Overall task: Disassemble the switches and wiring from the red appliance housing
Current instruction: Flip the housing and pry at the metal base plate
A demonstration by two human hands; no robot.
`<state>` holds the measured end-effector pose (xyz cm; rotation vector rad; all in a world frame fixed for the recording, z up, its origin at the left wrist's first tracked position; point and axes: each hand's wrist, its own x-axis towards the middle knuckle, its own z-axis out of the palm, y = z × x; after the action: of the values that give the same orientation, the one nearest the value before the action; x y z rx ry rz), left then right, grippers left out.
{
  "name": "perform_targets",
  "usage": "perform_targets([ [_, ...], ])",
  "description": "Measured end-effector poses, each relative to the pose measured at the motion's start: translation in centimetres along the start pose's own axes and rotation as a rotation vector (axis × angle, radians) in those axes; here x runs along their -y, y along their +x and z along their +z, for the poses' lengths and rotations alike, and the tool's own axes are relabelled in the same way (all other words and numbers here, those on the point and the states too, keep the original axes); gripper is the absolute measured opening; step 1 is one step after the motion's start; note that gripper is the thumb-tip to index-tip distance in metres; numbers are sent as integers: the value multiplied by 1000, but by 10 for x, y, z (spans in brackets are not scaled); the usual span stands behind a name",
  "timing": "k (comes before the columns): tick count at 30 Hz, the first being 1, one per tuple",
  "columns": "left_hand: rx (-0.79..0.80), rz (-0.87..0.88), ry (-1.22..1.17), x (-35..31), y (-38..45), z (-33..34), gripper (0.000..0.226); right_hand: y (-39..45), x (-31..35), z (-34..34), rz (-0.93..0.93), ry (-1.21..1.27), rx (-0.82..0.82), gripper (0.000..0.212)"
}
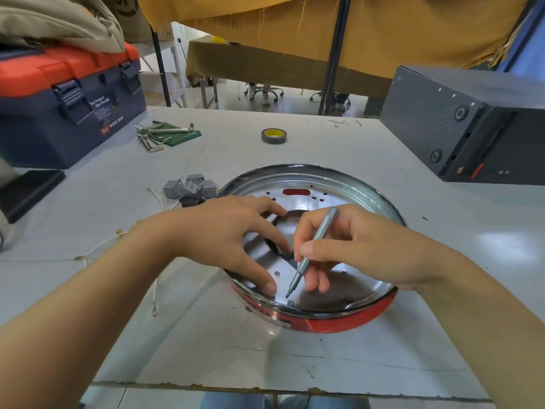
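While my right hand (339, 246) pinched the screwdriver (312, 252) onto the rim screw (290, 303) and my spread left hand (233, 234) braced the red housing (339, 321), a tilted tip risked camming out and stripping it.

Toolbox (67, 107) cut off left; its label text unreadable.

Red appliance housing (339, 323): shallow round pan, red outer wall, shiny metal inside, sitting flat on the worktop (295, 358) open side up, near the front edge. Floor has a big central cutout, an oblong slot showing red at the far side, several small holes. One small screw (290, 302) in the floor by the near wall. Removed grey switches (188, 188) piled just beyond the housing's left rim, apart from it. White wiring (155, 290) with ring and spade terminals loose on the worktop to the left.
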<state>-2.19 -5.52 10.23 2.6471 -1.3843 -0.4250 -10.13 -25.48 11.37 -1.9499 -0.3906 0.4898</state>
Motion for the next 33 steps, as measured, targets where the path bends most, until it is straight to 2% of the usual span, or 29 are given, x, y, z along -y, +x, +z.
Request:
perform_targets([
  [5,40,-17,14,-1,1,-1,57,-1,-1,-1,10,-43,1,18],
  [25,34,-24,12,-1,2,0,65,-2,0,1,9,-122,-11,16],
  [30,15,3,17,0,2,2,61,-1,6,5,-33,-223,-25,16],
  [33,3,22,3,-1,1,1,46,2,13,8,-68,-310,-44,18],
])
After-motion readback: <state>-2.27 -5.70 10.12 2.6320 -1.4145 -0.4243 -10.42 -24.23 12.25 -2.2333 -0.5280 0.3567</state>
